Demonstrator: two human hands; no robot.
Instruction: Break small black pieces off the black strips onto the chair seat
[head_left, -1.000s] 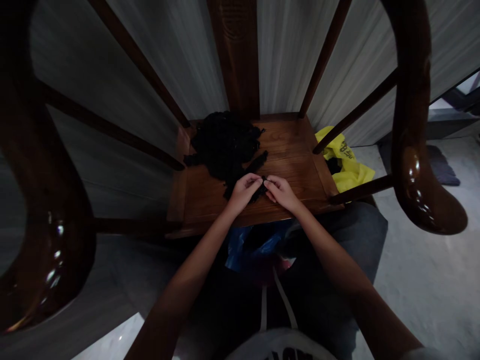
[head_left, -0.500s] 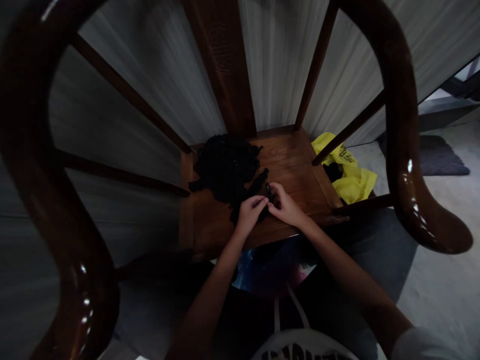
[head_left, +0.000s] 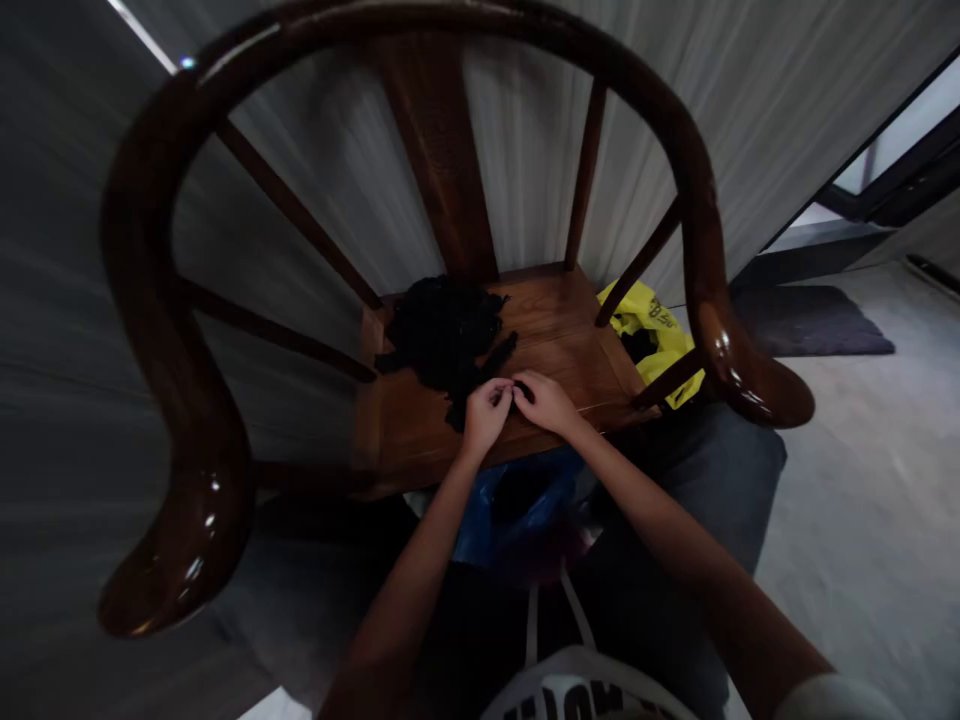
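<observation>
1. The left hand [head_left: 486, 418] was narrowed to a pinch, and the right hand [head_left: 546, 403] likewise, their fingertips meeting over a small black piece [head_left: 523, 391]; its outline was too dark to make out.
2. That piece lay right in the grip, just above the chair seat [head_left: 555, 330].
3. It looked light and soft, probably limp cloth or trim; slipperiness could not be told. Thin parts might have torn under a hard pull, so a fingertip pinch close to the worked spot seemed the right hold.
4. The black pile [head_left: 441, 325] sat beyond the grip and to its left, ragged at the edges, with a loose strip [head_left: 501, 352] just past the fingertips. Ends like that seemed the easiest places to take hold, though they could tangle.
5. Off to the right of the grip was a yellow bag [head_left: 681, 352]; nearer the body than the grip was a blue bag [head_left: 471, 525].
6. Compared with half a second before, the right thumb and fingers had drawn closer together, and less of the piece showed. The view had shifted, bringing the chair's top rail [head_left: 420, 18] into frame. The pile had stayed beyond the left hand.
</observation>
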